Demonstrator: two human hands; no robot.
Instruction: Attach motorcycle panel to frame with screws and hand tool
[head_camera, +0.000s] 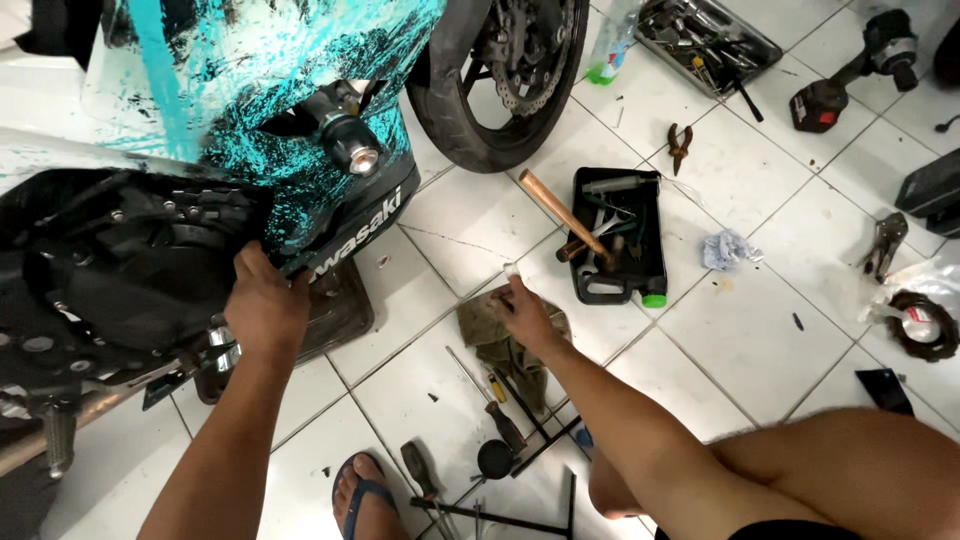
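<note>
A motorcycle with a teal-and-black splattered fairing (300, 150) fills the upper left, its black engine cover (110, 270) exposed. My left hand (265, 305) grips the lower rear edge of the fairing, fingers curled under it. My right hand (522, 310) hovers over a crumpled olive rag (497, 335) on the white tile floor, pinching a small pale object between fingertips. Screwdrivers (490, 395) lie just below that hand.
A black tray (655, 255) with a wooden-handled hammer (560, 210) and tools sits right of my right hand. The front wheel (490, 110) stands behind. Pliers (680, 145), a metal tool tray (705, 40), a power tool (850, 75) and a sandalled foot (360, 495) surround.
</note>
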